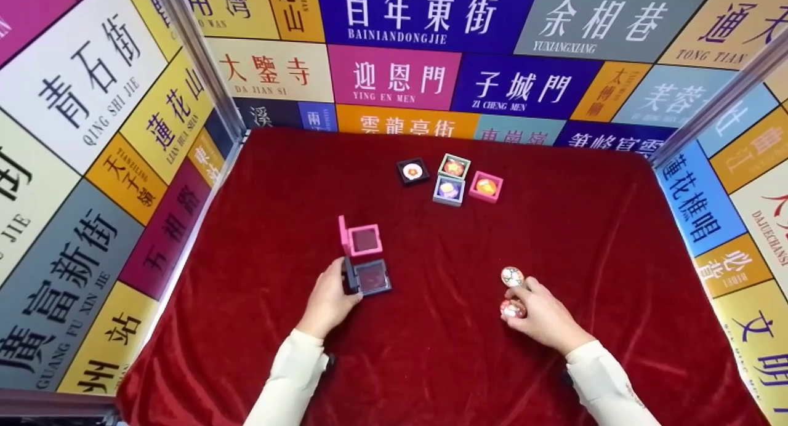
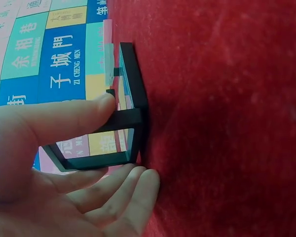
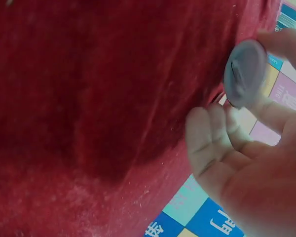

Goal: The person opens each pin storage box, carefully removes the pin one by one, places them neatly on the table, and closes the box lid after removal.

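Note:
My left hand (image 1: 329, 301) grips the raised lid of a small dark box (image 1: 372, 277). In the left wrist view the lid (image 2: 96, 161) is a dark frame round a see-through window, with the thumb on one side and the fingers below. On the cloth just behind that box stands a pink box (image 1: 365, 239), its lid raised too. My right hand (image 1: 548, 315) pinches a round pin badge (image 1: 513, 309) between thumb and finger. The right wrist view shows the badge's grey back (image 3: 245, 74) with its pin. Close to the fingertips lies another round patterned badge (image 1: 511, 276).
Several small boxes with round badges stand at the back: a black one (image 1: 412, 172), a green one (image 1: 454, 165), a grey-blue one (image 1: 449, 191) and a pink one (image 1: 486, 187). Red velvet cloth (image 1: 443, 352) covers the table. Panels with Chinese lettering (image 1: 394, 75) enclose three sides.

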`<state>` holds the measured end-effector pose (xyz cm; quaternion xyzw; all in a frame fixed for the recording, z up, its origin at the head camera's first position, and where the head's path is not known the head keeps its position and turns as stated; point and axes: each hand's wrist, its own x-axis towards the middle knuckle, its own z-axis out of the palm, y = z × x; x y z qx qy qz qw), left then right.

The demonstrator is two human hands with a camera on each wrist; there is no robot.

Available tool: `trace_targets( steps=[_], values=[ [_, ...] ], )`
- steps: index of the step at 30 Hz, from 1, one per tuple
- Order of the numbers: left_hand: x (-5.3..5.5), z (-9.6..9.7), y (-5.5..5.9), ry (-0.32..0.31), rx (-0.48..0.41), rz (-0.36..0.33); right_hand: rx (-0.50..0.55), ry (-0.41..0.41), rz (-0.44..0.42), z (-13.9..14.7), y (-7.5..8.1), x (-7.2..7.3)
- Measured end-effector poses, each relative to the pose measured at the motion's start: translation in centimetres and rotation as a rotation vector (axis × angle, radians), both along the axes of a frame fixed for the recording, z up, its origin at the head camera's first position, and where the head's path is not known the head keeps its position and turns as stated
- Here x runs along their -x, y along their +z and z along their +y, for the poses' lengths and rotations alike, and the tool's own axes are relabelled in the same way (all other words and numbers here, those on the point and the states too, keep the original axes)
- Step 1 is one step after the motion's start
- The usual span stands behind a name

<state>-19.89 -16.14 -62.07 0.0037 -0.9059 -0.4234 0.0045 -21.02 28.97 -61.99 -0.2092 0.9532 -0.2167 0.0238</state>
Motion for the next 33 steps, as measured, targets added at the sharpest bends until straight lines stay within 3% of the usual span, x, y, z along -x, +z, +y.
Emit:
trace_targets(
  steps=[8, 12, 17, 21, 24, 27, 33],
  values=[
    [-0.2, -0.3, 0.1, -0.023, -0.024, -0.011, -0.040, -0.002, 0.010, -0.2, 0.0, -0.2],
    [-0.9, -0.7, 0.2, -0.054, -0.047, 0.024, -0.043, -0.012, 0.007, -0.4, 0.2, -0.3],
    [-3.3, -1.5, 0.4, -0.082, 0.032, 0.116, -0.055, -0.001, 0.035, -0.6, 0.5, -0.4],
    [-6.1, -2.1, 0.5, -0.117, 0.241, 0.180, -0.010, 0.004, 0.106, -1.0, 1.1, 0.2],
    [-8.1, -2.3, 0.3, -0.172, 0.348, 0.157, 0.036, 0.008, 0.146, -1.7, 1.7, 1.1],
    [-9.4, -2.5, -0.5, -0.215, 0.363, 0.120, 0.069, 0.039, 0.179, -2.8, 2.3, 2.6],
    [-9.9, -2.7, -1.9, -0.235, 0.331, 0.103, 0.080, 0.095, 0.169, -4.9, 3.9, 7.5]
  ],
)
